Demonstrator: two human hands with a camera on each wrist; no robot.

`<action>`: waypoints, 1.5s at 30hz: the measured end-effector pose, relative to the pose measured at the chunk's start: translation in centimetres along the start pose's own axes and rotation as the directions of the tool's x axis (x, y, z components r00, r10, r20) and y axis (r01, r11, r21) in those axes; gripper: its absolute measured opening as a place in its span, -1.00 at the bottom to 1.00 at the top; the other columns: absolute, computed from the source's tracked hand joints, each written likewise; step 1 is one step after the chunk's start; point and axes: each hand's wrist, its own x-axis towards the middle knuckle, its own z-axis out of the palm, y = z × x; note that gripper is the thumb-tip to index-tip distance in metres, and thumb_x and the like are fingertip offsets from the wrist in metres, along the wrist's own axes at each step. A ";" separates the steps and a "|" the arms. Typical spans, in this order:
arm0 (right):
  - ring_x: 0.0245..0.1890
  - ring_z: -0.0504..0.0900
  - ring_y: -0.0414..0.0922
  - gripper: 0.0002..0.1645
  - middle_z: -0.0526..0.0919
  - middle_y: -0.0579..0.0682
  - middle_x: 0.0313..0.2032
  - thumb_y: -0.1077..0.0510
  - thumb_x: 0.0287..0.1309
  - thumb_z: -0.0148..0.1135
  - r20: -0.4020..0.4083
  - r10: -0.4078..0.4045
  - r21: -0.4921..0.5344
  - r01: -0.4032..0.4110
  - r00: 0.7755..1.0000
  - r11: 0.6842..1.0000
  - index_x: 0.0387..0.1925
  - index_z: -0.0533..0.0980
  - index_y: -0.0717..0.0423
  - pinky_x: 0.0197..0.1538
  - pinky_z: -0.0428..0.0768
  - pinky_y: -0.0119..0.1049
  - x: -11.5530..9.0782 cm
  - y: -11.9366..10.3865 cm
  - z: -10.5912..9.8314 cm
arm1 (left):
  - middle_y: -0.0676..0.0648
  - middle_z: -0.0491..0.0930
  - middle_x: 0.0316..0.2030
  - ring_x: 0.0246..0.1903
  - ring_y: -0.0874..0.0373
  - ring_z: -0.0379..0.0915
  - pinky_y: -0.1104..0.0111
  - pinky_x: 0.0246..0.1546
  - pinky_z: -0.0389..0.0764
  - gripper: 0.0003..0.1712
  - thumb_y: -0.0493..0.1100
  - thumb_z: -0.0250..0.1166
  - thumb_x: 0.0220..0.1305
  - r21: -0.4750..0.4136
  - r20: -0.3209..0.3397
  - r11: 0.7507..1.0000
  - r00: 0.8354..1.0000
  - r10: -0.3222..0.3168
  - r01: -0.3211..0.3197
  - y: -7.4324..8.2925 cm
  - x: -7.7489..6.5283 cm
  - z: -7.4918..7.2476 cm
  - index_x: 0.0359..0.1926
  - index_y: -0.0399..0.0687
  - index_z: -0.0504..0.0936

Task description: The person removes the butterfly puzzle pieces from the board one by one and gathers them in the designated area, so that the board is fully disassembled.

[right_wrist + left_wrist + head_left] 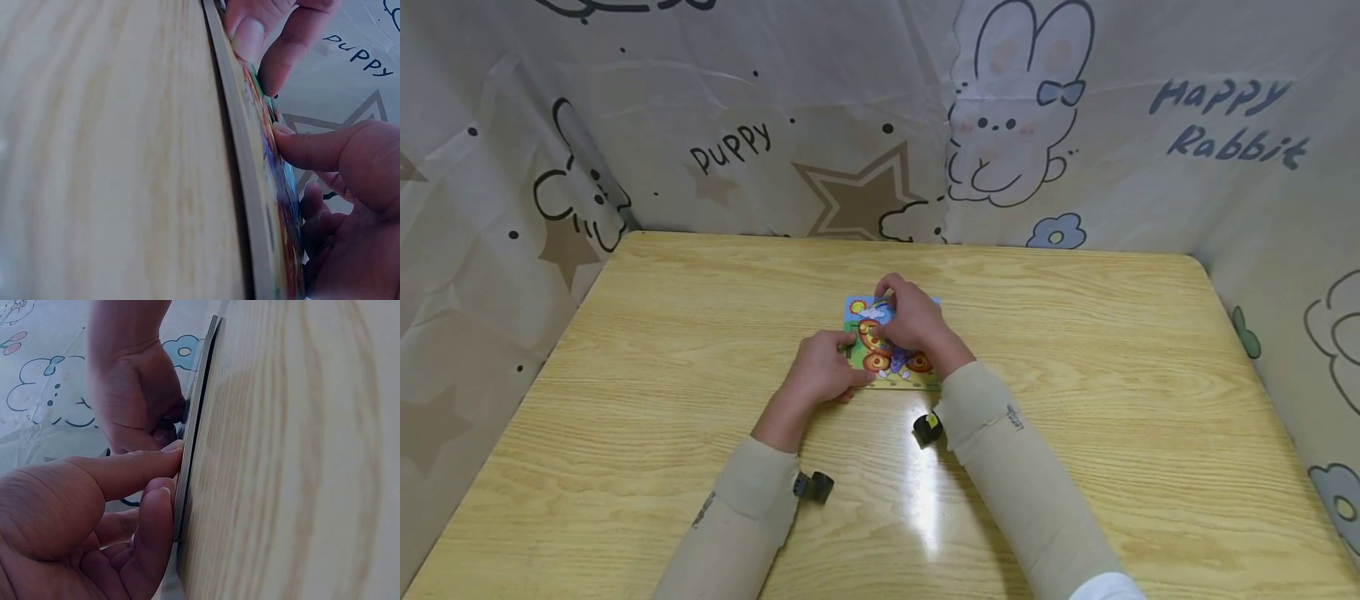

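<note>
A small, thin butterfly jigsaw puzzle [877,363] in bright colours lies flat on the wooden table. My left hand [822,367] holds its left side, with the thumb by the lower left corner and a finger higher up the edge. My right hand [916,317] arches over the upper right part, its thumb on the picture and its other fingers curled towards the far edge. In the right wrist view, the right thumb [312,145] presses on the puzzle's face. Part of the butterfly is hidden under that hand.
The wooden table [662,358] reaches out around the puzzle on all sides. A cloth printed with rabbits and stars [850,108] hangs behind it and at both sides. Small black wrist cameras [927,430] stick out from the beige sleeves.
</note>
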 end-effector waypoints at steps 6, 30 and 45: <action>-0.10 0.50 -0.01 -0.38 0.54 0.05 -0.09 0.05 0.02 0.57 0.008 -0.010 0.006 0.010 1.000 1.000 0.11 0.52 0.05 0.00 0.49 -0.10 -0.1 0.3 0.0 | -0.14 0.56 -0.65 -0.76 0.09 0.53 0.32 -0.65 0.60 -0.16 -0.22 0.60 0.02 0.007 -0.001 1.000 1.000 0.013 -0.013 0.0 -0.1 0.0 0.34 -0.26 0.47; -0.25 0.48 -0.06 -0.49 0.52 -0.01 -0.24 -0.08 0.09 0.50 -0.005 -0.106 -0.040 0.106 0.994 0.994 -0.03 0.56 0.11 -0.17 0.49 -0.19 -0.4 0.9 0.2 | -0.12 0.56 -0.68 -0.77 0.09 0.52 0.31 -0.63 0.59 -0.16 -0.22 0.58 0.03 0.005 0.005 0.999 0.999 0.044 -0.044 -0.3 -0.1 -0.1 0.34 -0.28 0.46; -0.35 0.45 -0.07 -0.56 0.51 0.02 -0.33 0.07 0.01 0.54 -0.057 -0.190 0.087 0.195 0.980 0.977 -0.11 0.59 0.17 -0.28 0.47 -0.22 -1.2 2.4 -0.7 | -0.14 0.55 -0.70 -0.76 0.08 0.51 0.31 -0.63 0.58 -0.14 -0.24 0.58 0.04 -0.003 0.014 0.999 0.999 0.033 -0.033 -0.3 0.0 -0.1 0.37 -0.26 0.44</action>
